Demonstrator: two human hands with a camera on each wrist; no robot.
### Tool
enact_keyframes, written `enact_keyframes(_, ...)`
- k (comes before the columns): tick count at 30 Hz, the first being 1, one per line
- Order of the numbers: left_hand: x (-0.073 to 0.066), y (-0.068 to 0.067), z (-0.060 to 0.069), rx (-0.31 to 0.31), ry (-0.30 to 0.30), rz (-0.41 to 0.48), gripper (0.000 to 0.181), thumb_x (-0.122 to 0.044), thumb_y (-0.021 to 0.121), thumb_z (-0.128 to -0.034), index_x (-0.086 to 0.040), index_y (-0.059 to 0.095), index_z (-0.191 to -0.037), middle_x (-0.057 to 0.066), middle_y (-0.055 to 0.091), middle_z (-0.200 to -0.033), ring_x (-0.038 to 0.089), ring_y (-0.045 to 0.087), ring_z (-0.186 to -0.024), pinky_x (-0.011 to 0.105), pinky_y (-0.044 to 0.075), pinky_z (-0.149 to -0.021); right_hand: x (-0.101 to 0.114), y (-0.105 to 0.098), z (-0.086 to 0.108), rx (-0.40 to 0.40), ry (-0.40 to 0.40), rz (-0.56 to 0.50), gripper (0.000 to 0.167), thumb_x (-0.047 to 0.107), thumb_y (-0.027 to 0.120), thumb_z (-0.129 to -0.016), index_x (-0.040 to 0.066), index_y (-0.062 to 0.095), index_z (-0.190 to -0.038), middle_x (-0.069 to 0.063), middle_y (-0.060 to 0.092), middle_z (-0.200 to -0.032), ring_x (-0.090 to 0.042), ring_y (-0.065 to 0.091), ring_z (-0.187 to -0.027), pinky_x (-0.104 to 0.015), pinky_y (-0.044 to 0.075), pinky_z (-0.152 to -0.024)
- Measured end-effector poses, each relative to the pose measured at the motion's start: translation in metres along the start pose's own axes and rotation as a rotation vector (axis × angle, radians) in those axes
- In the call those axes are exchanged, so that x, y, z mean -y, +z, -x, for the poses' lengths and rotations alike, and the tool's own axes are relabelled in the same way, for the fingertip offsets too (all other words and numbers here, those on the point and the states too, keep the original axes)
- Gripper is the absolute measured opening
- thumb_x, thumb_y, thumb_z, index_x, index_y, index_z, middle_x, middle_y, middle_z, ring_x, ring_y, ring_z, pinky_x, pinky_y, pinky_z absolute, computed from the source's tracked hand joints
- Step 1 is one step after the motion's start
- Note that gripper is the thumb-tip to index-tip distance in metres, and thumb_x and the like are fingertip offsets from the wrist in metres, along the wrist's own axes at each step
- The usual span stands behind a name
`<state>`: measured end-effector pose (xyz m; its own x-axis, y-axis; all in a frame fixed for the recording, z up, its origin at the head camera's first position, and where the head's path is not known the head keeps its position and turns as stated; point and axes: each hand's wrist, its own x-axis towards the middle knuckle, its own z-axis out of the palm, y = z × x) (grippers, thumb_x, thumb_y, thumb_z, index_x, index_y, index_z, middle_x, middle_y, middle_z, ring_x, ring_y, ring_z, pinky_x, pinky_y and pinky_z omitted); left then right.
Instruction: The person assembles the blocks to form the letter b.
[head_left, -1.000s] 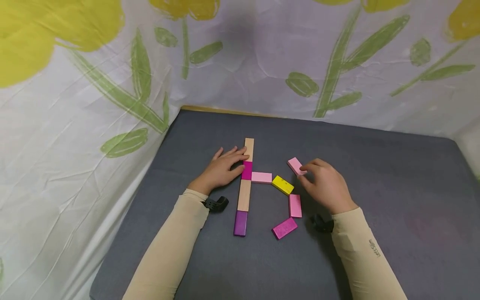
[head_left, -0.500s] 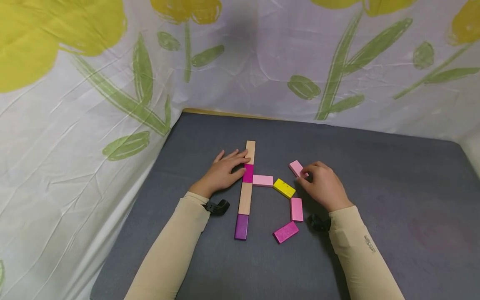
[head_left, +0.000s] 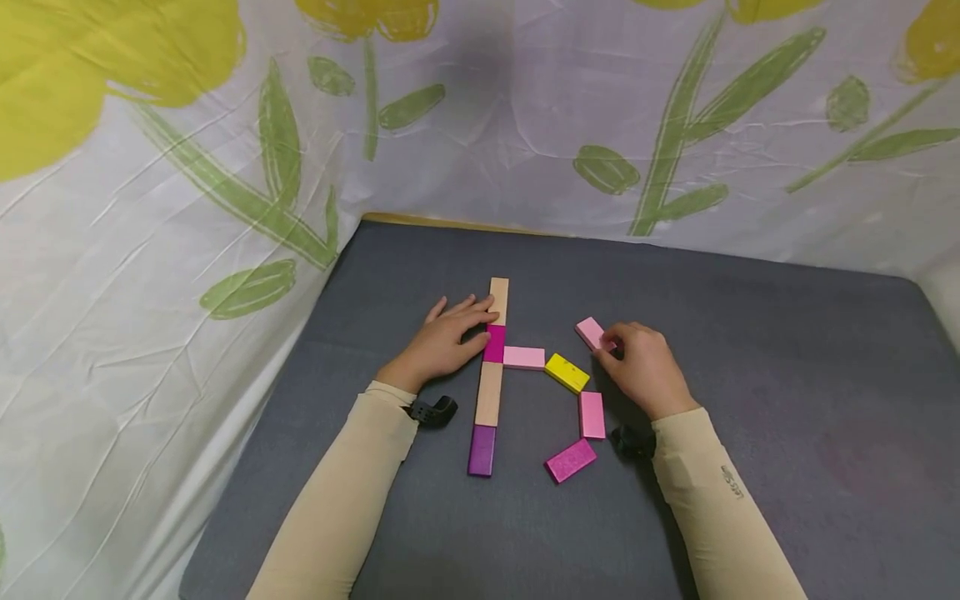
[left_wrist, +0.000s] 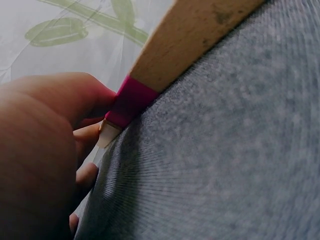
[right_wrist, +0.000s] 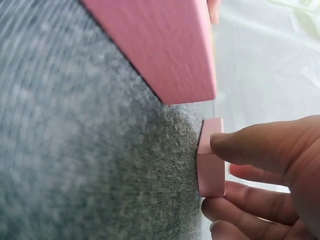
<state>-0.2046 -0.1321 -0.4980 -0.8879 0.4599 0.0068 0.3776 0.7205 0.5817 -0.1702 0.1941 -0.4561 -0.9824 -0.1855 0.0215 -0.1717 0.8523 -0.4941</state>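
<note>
My left hand (head_left: 441, 345) lies beside a straight column of blocks with its fingers extended. Its fingertips rest on the far plain wooden block (head_left: 499, 292), and the thumb touches the magenta block (left_wrist: 131, 100) just below. On the other side, my right hand (head_left: 647, 367) pinches a light pink block (right_wrist: 212, 172) between thumb and fingers. That block lies tilted on the cloth, apart from the others. Nearer to me the column continues with a second plain wooden block (head_left: 489, 393) and a purple block (head_left: 482, 451).
From the column a pink block (head_left: 524, 357) points right, followed by a yellow block (head_left: 567, 372), an upright pink block (head_left: 592, 415) and a slanted magenta-pink block (head_left: 571, 461). Grey cloth (head_left: 787, 400) covers the table. A flower-printed curtain (head_left: 510, 150) hangs behind and at left.
The right wrist and forearm have shifted slightly left, while the hand keeps its hold on the pink block. The left hand and the other blocks stay in place.
</note>
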Motion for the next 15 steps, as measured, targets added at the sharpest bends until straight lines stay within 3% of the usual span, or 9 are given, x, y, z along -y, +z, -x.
enact_keyframes(15,-0.002,0.000,-0.001,0.009,-0.006,-0.005,0.047,-0.033,0.056,-0.1087,-0.020,0.057,-0.153,-0.003,0.035,-0.170,0.024,0.025,-0.161,0.054,-0.004,-0.130,0.019,-0.011,0.018,-0.082,-0.065,-0.029,0.030,0.014,0.076,-0.092,0.000,0.075,-0.118,-0.018,0.072,-0.109,-0.034,0.068,-0.095,-0.052,0.062,-0.084)
